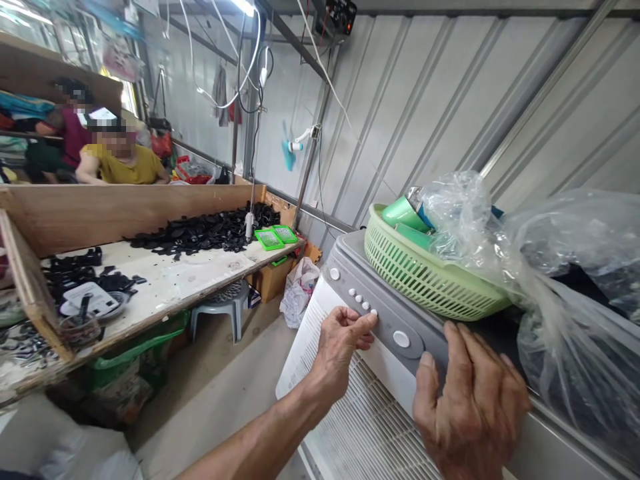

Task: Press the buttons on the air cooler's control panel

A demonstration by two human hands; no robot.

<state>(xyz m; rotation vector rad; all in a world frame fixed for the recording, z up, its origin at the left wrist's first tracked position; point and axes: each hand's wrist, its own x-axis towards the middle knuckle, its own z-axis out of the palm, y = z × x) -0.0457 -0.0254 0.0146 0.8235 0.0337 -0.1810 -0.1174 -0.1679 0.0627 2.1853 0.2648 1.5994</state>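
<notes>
Closest in, apparently resting by the fingertips on the near edge of a dark grey plastic control panel (387, 327), with the right hand (473, 407) open, thumb apart from fingers, and gripping nothing visible. Just beyond, reaching with the left hand (340, 340), thumb and forefinger drawn close together at the end one of four small round white buttons (374, 313); cannot tell pressing from mere touching, nor any grip between the tips. Set into that same panel, atop a white plastic appliance with a slatted grille (380, 413), along with a larger oval white knob (401, 339). By judgement, past reaching and at or near contact; cannot confirm any button as sunk or any setting as changed, so cannot call anything finished. Behind, on the appliance top, beside a pale green slotted plastic basket (435, 280), with crumpled clear plastic bags (465, 220) spilling over. Farther off, across a wooden-sided workbench (175, 280), scattered with black flat pieces (200, 230), past to a seated person in a mustard top (120, 163).
</notes>
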